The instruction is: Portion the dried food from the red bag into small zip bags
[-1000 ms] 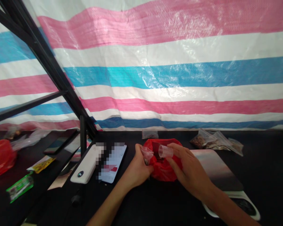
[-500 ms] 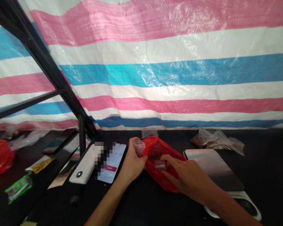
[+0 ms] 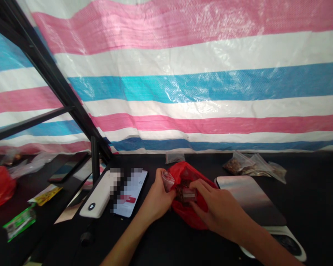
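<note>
A red plastic bag lies with its mouth open on the black table, brown dried bits inside. At its left rim my left hand is closed, pinching a small clear zip bag between thumb and fingers. My right hand reaches into the red bag from the right. Its fingers and thumb grip a small clear plastic piece, box-like in shape, just over the brown bits. Whether that piece is a scoop or a little container I cannot tell.
Right of the bag sits a kitchen scale, partly under my right forearm. Filled zip bags lie behind it; a clear bag lies at the back. To the left are a phone, a white device and a black metal frame.
My left hand and its zip bag have shifted slightly down and right, the zip bag tilting toward the red bag. More brown bits show in the red bag. My right hand has barely moved.
</note>
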### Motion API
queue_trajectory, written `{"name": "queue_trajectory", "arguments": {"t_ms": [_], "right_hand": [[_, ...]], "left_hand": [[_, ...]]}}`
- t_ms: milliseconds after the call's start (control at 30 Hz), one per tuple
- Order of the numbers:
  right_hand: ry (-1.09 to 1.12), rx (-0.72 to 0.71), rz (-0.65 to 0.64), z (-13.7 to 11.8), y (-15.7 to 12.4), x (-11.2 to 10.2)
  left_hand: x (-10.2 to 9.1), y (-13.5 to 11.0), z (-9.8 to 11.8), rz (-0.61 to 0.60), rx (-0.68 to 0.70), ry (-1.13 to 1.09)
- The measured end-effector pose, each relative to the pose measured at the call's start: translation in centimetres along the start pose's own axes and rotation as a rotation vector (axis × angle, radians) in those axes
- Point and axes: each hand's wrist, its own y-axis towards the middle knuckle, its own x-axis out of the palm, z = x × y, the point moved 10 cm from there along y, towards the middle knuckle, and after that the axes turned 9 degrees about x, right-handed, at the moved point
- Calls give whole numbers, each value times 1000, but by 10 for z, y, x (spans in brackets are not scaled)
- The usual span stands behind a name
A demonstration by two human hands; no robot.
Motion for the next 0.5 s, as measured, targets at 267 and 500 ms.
{"name": "queue_trajectory", "arguments": {"t_ms": [267, 500], "right_hand": [[-133, 78, -21, 11, 1, 5], [-99, 108, -15, 17, 5, 13]], "left_hand": [[-11, 5, 9, 137, 53, -161], [9, 1, 18, -13, 39, -376]]}}
